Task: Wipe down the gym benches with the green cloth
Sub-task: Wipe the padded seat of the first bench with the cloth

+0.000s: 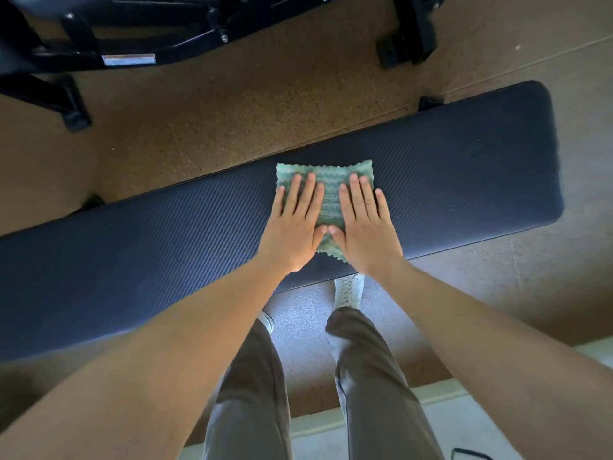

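Green cloth (326, 190) lies flat mid-bench on dark padded bench (464, 167). Left hand (293, 224) and right hand (363, 224) press it, fingers straight, thumbs touching, neither grasping.

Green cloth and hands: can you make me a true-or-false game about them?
1. The left hand and the right hand both lie flat on the green cloth. True.
2. The green cloth is bunched into a ball. False: it lies spread out on the dark gym bench.
3. The right hand holds a spray bottle. False: its fingers are straight and it holds nothing.
4. A black equipment frame stands beyond the gym bench. True.
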